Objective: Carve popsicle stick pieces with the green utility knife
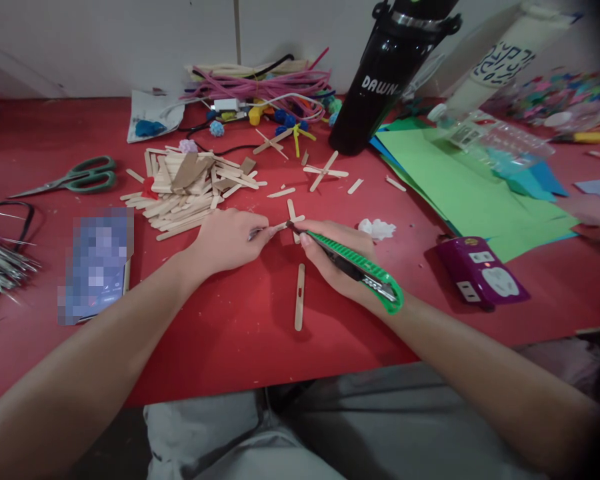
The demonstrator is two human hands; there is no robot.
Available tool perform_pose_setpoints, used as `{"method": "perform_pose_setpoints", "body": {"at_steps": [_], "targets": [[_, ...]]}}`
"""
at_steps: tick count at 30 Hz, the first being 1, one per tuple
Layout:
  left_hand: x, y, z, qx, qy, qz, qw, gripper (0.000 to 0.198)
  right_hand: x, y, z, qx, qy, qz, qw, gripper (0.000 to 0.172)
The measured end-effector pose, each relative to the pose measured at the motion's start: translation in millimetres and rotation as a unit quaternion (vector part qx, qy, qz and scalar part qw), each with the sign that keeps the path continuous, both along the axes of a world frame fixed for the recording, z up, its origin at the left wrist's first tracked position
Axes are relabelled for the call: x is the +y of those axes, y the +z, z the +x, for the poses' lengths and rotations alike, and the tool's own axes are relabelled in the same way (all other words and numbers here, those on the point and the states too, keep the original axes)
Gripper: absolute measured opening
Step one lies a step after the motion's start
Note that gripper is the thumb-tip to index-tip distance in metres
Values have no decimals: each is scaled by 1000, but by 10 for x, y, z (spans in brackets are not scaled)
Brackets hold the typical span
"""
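My right hand (330, 263) is wrapped round a green utility knife (353, 257), its tip end pointing left. My left hand (233, 239) pinches a small craft stick (281, 227), and the knife's front end meets that stick. Something shiny and metallic shows by my left fingers, too small to name. Just behind the knife tip stands a craft stick (292, 209) lying lengthwise, partly covered. Nearer to me lies another craft stick (299, 307) with a slot cut in its middle. The big pile of craft sticks (177, 207) is behind my left hand.
Scissors (87, 177) and a phone (97, 267) lie at left. Crossed sticks (325, 172), a black bottle (375, 87) and pink pipe cleaners (260, 87) are at the back. Green paper (460, 180), a clear plastic bottle (510, 140) and a purple power socket (480, 273) occupy the right.
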State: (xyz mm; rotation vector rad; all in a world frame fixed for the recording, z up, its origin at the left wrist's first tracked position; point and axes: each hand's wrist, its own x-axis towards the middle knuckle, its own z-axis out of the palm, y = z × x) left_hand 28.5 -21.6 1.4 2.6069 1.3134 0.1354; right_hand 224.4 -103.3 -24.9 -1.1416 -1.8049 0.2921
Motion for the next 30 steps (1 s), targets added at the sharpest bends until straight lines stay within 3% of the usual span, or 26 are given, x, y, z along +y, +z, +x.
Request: {"method": "perform_pose_setpoints", "body": {"at_steps": [13,20,30], "targets": [[-16,29,6,6,8,-9,1000,44,1,16,-7,-10,35,16,999,26],[-6,-17,10,3,3,8,1000,44,-1,23,-27,-17,33,39,999,24],[-5,8,-19,-3,-10,2,1000,48,-29,42,-21,-18,0,13,1000,19]]}}
